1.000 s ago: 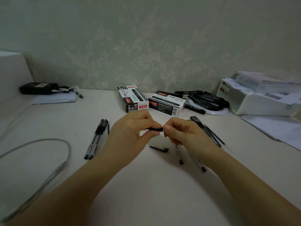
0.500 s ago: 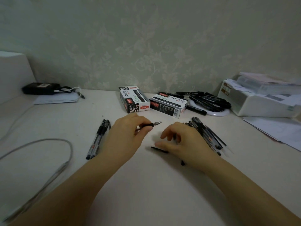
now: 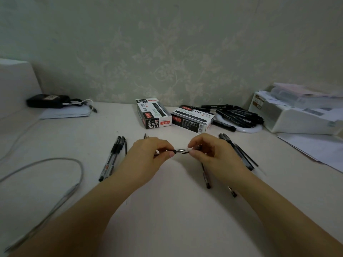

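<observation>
1. Your left hand (image 3: 148, 156) is held above the middle of the pale worktop (image 3: 167, 210). Its thumb and fingers are curled and pinch a slim pen with a black grip and a metal tip (image 3: 177, 150).
2. The pen lies roughly level, and its tip points right, towards your other hand.
3. Your right hand (image 3: 213, 156) is just opposite, with its fingers curled round a small black pen cap (image 3: 185, 153). Most of the cap is hidden, and only a thin dark sliver shows below the pen tip.
4. The cap's end sits just beside the tip. You cannot tell from this view whether the two are touching.
5. Two capped black pens (image 3: 111, 160) lie side by side on the worktop, to the left of your left hand.
6. A row of dark pens (image 3: 239, 154) lies just right of your right hand, and one more pen (image 3: 206, 176) lies beneath your right wrist.
7. Near the wall stand two black-and-white cardboard pen boxes (image 3: 154, 114). A heap of black markers (image 3: 239, 115) on a white round plate (image 3: 254, 129) sits to their right.
8. A grey cable (image 3: 55, 160) loops across the left of the worktop, and a white plastic case (image 3: 297, 123) stands at the far right.
</observation>
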Available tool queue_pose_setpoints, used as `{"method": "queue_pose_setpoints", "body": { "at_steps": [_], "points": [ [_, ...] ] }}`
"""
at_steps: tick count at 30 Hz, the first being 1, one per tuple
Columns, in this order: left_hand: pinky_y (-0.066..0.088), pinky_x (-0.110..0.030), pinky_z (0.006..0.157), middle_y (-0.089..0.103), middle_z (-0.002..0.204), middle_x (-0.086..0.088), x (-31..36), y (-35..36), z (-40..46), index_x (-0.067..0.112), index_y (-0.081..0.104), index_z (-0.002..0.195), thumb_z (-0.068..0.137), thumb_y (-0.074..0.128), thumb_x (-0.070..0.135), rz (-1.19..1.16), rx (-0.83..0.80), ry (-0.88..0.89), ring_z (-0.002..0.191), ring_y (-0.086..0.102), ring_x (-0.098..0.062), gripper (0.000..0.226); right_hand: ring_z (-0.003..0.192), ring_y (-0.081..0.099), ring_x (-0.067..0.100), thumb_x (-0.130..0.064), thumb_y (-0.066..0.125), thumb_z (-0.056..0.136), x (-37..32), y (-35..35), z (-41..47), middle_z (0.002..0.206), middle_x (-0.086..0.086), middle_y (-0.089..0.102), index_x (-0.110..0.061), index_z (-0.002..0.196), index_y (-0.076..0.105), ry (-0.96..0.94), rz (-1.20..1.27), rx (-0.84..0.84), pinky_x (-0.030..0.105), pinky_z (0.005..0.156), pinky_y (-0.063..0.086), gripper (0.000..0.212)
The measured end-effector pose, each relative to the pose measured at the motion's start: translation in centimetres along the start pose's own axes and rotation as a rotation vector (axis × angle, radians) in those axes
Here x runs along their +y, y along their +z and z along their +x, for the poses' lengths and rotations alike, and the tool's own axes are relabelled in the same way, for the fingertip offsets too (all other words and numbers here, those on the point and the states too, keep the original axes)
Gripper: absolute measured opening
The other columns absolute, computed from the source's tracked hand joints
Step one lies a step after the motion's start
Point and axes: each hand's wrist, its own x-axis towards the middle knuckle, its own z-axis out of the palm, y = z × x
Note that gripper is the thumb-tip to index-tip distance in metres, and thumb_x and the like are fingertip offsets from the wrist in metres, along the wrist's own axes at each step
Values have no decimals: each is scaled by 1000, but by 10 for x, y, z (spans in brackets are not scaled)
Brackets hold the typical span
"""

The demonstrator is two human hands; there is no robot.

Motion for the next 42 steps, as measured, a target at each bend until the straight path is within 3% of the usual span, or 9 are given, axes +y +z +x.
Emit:
{"method": "queue_pose_setpoints", "body": {
  "at_steps": [6, 11, 14, 17, 25, 31, 35, 42],
  "points": [
    [40, -6, 69, 64, 91, 16, 0, 1, 0, 36, 71, 102, 92, 61, 34, -56, 1, -4, 83, 56, 1, 15, 80, 67, 19, -18, 73, 88, 0, 1, 4, 84, -7, 71, -35, 92, 70, -6, 122, 7, 24, 73, 55, 18],
    [38, -4, 65, 64, 83, 20, 0, 3, 1, 35, 72, 97, 90, 64, 33, -118, 40, -22, 74, 56, 4, 11, 84, 70, 17, -16, 74, 86, -3, -1, 2, 88, -3, 73, -31, 92, 72, 4, 156, 33, 26, 78, 57, 16],
    [39, -4, 68, 65, 81, 22, -1, 2, 1, 36, 72, 95, 89, 64, 32, -139, 70, -14, 79, 56, 3, 11, 84, 70, 15, -15, 74, 86, -4, -5, 2, 89, -3, 74, -29, 93, 72, 9, 161, 68, 23, 80, 58, 15],
    [40, -4, 65, 63, 81, 24, 2, 2, 0, 41, 71, 96, 89, 64, 36, -147, 23, -6, 80, 56, 5, 11, 84, 71, 13, -16, 75, 86, -7, -3, 0, 89, -4, 74, -29, 92, 72, 9, 164, -11, 22, 80, 57, 14],
    [40, -5, 71, 64, 87, 18, 7, 3, -1, 40, 70, 98, 91, 62, 35, -112, 1, 73, 85, 56, 3, 12, 87, 72, 28, -19, 79, 81, -9, 1, -2, 88, 4, 76, -27, 89, 75, 23, 238, -44, 46, 86, 57, 13],
    [41, -10, 71, 63, 86, 13, 9, 4, -1, 37, 72, 97, 90, 62, 33, -82, 29, 130, 82, 56, 0, 13, 88, 73, 27, -16, 79, 80, -10, -3, -4, 88, 6, 77, -22, 90, 76, 35, 293, -66, 43, 90, 57, 13],
    [39, -6, 70, 62, 84, 15, 10, 5, -1, 37, 72, 97, 90, 62, 34, -92, 51, 113, 83, 55, 1, 13, 89, 72, 30, -14, 79, 81, -11, -1, -4, 89, 6, 76, -19, 92, 76, 24, 286, -56, 44, 89, 57, 13],
    [39, -8, 64, 58, 85, 14, 10, 5, 0, 36, 69, 90, 88, 65, 33, -130, 192, 0, 76, 55, 5, 5, 83, 71, 18, -24, 77, 83, -10, 5, -1, 90, -3, 75, -33, 109, 65, 35, 238, 2, 28, 79, 59, 30]
  ]
}}
